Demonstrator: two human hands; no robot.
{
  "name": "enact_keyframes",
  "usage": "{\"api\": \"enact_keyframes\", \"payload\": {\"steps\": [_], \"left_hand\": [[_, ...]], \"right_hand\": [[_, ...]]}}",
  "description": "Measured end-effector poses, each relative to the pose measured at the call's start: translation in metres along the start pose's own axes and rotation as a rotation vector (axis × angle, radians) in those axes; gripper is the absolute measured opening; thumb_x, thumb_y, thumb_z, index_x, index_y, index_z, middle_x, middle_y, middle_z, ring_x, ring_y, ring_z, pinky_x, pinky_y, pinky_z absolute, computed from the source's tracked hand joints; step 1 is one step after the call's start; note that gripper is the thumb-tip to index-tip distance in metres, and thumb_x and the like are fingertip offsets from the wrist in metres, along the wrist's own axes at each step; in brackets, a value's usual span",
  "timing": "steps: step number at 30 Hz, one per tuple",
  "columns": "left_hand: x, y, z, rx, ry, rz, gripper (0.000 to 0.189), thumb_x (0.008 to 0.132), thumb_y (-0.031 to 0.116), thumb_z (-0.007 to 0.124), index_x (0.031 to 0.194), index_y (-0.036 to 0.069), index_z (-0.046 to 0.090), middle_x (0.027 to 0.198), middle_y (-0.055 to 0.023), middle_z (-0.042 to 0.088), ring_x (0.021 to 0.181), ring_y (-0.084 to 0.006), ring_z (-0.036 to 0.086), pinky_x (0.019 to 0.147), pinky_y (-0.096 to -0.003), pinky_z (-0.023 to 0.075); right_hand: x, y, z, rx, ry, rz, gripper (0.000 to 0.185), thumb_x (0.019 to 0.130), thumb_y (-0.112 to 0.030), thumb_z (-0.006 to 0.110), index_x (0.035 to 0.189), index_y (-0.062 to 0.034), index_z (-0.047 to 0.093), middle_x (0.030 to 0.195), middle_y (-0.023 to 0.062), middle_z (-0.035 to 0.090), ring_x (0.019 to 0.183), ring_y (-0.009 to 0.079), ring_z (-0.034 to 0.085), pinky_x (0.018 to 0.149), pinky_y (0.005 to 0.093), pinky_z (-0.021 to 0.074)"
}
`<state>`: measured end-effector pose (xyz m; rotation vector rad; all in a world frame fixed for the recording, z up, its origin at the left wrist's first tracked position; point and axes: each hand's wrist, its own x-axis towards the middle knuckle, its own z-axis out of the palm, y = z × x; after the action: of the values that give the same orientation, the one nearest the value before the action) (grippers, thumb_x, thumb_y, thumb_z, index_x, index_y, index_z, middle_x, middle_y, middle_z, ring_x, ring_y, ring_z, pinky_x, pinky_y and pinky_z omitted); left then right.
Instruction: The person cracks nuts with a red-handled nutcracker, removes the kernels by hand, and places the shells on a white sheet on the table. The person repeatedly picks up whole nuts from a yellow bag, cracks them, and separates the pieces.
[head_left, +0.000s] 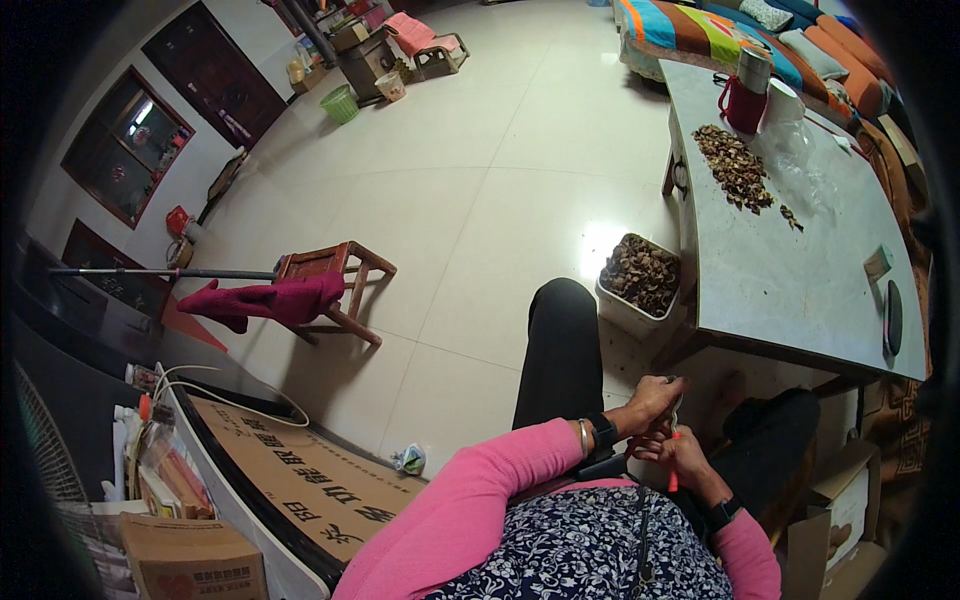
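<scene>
In front of my torso, my left hand (651, 405) pinches a small dark piece at the upper end of a tool. My right hand (679, 454) is closed around the red handles of that hand tool (674, 435), which look like the grips of pliers or pruning shears. A white tub (634, 322) full of dark dried pieces (641, 274), possibly mushrooms, stands on the floor beyond my hands. A pile of cut brown pieces (733, 169) lies on the table (795, 292) to the right.
A red insulated flask (745, 105), a clear plastic bag (799, 165) and a dark oblong object (892, 319) are on the table. At the left stands a wooden stool (315, 262) with magenta cloth (270, 300). Cardboard boxes (191, 559) lie near me at both sides.
</scene>
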<state>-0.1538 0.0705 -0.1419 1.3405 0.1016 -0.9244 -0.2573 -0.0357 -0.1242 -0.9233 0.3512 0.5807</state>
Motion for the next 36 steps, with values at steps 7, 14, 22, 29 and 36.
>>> {"api": "enact_keyframes", "payload": {"steps": [7,14,22,29,36], "left_hand": [[-0.006,0.001,0.005,0.009,0.04,-0.067,0.032,0.086,0.033,0.063,0.072,0.006,0.053,0.057,-0.0024,0.049,0.043,-0.0121,0.044,0.038,-0.0294,0.0362],[-0.008,0.003,0.005,0.027,0.094,-0.079,0.026,0.083,0.025,0.061,0.068,0.006,0.053,0.057,-0.002,0.05,0.044,-0.0127,0.044,0.038,-0.0312,0.0352],[0.002,-0.003,0.005,0.054,0.15,0.13,0.023,0.082,0.02,0.061,0.068,0.003,0.057,0.06,0.0015,0.048,0.053,-0.0085,0.041,0.048,-0.0279,0.035],[-0.003,0.001,0.01,-0.192,0.027,-0.09,0.013,0.084,0.014,0.062,0.081,0.004,0.054,0.066,-0.0083,0.052,0.046,-0.0177,0.049,0.046,-0.0348,0.0472],[0.002,0.006,0.003,-0.224,-0.041,-0.087,0.021,0.087,0.027,0.061,0.081,0.007,0.054,0.063,-0.0066,0.053,0.047,-0.0183,0.054,0.04,-0.0321,0.0443]], "right_hand": [[0.003,0.004,0.003,-0.045,0.066,0.006,0.046,0.065,0.019,0.037,0.109,0.0087,0.049,0.103,0.0137,0.057,0.101,0.0329,0.061,0.083,0.0449,0.0553],[0.01,0.004,0.016,-0.154,0.187,0.025,0.034,0.075,0.015,0.041,0.107,0.0085,0.05,0.099,0.014,0.058,0.092,0.0325,0.064,0.076,0.0456,0.0583],[0.015,0.018,0.004,0.045,0.184,0.134,0.013,0.077,0.0,0.047,0.066,-0.0065,0.043,0.058,-0.0005,0.037,0.048,0.013,0.038,0.068,0.0453,0.0529],[0.023,0.026,0.02,-0.032,0.198,0.053,0.009,0.073,-0.001,0.053,0.081,-0.0042,0.055,0.067,0.0046,0.056,0.065,0.0209,0.06,0.054,0.0308,0.0471],[0.014,0.011,0.009,-0.066,0.161,0.101,0.008,0.071,0.002,0.05,0.077,-0.0045,0.049,0.068,0.0026,0.049,0.063,0.0177,0.055,0.061,0.0379,0.0554]]}}
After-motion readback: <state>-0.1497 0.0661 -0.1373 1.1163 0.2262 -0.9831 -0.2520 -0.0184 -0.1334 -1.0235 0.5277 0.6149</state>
